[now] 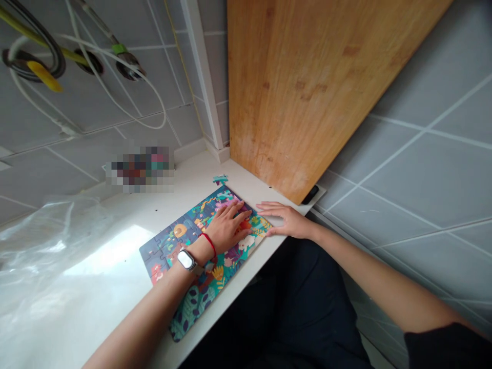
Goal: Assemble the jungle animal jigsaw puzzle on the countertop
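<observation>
- The jigsaw puzzle point(192, 266) lies flat along the front edge of the white counter point(115, 277), and what shows of it looks joined into one picture.
- One loose teal piece point(220, 179) sits apart, just beyond the puzzle's far corner, so at least that one is judged left to fit.
- The left hand point(226, 228) lies palm down on the puzzle's far end, fingers stretched out and slightly spread, pinching nothing.
- The right hand point(286, 219) rests flat at the puzzle's right edge, fingers straight and close together, empty.

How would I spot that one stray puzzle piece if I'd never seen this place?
Find the big wooden board leaning on the tiled wall. On the white counter near its foot lies the colourful puzzle. The loose piece sits alone beyond its far corner, small and teal.
</observation>
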